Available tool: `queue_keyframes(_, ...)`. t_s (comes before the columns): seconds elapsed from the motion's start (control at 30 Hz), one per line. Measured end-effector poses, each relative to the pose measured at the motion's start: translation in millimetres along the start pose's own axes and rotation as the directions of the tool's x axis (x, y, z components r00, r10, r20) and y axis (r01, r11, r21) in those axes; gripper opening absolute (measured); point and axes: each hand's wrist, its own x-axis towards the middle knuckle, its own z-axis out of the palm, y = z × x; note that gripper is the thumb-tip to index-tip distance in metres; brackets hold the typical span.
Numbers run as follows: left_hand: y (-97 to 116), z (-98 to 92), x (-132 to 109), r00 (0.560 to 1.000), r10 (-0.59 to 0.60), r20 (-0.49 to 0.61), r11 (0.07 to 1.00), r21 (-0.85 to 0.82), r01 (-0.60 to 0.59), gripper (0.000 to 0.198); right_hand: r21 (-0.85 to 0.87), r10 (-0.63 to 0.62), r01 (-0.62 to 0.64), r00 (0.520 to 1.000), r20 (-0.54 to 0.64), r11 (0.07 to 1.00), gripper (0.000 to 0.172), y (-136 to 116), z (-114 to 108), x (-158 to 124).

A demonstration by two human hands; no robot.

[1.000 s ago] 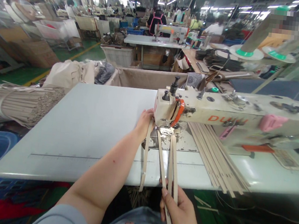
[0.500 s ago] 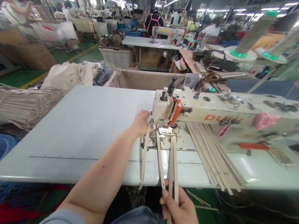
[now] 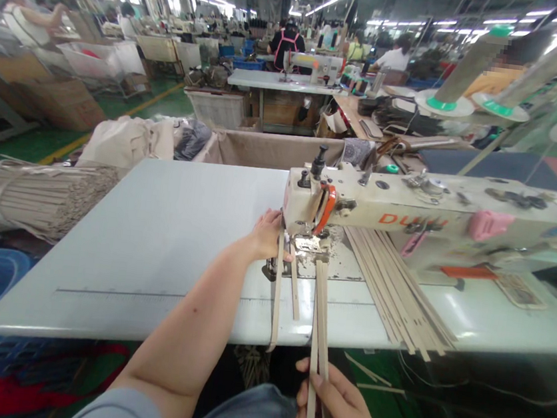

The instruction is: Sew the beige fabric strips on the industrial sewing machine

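At an industrial sewing machine (image 3: 385, 198), I have the right hand (image 3: 340, 405) just off the near edge of the counter (image 3: 181, 225), fingers closed on narrow beige strips (image 3: 322, 294). From those fingers the strips stretch forward over the counter, long axis running away from the body, far ends pointing toward the shiny metal plate (image 3: 309, 243) and lying just short of it. The left hand (image 3: 266, 236) is nearer those ends; its fingers are partly hidden, their grip I cannot tell.
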Motion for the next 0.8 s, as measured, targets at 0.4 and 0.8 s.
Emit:
queue_keyframes(0.4, 3, -1.5, -1, 0.998, -0.042, 0.035, 0.998, 0.048, 0.041, 0.119, -0.022, -0.119, 0.118, 0.989, -0.084, 0.993, 0.067, -12, 5, -13)
queue_keyframes(0.8, 7, -1.8, -3, 0.997, -0.075, -0.012, 0.994, 0.077, 0.076, 0.117, -0.036, -0.100, 0.098, 0.992, -0.071, 0.995, 0.069, -9, 5, -9)
